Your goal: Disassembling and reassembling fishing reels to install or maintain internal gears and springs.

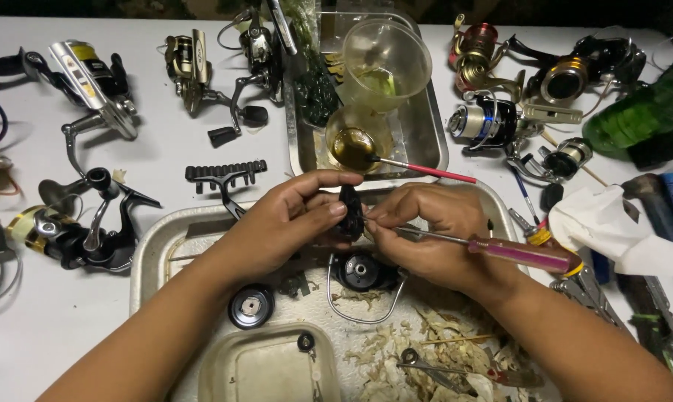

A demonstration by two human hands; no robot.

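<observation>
My left hand (284, 223) pinches a small black reel part (350, 211) above a metal tray (151, 246). My right hand (426, 234) holds a screwdriver (515, 253) with a clear red handle, its tip set against that black part. Below the hands, a black reel rotor with a wire bail (360, 274) lies in the tray. A black round spool (251, 306) rests at the tray's left. A clear plastic lid (265, 368) sits at the tray's front.
Several fishing reels (90, 82) lie around the white table. A back metal tray (424, 126) holds two plastic cups, one with oil and a red brush (426, 170). White tissue (612, 223), a green bottle (642, 112) and tools sit at right. Paper scraps litter the tray.
</observation>
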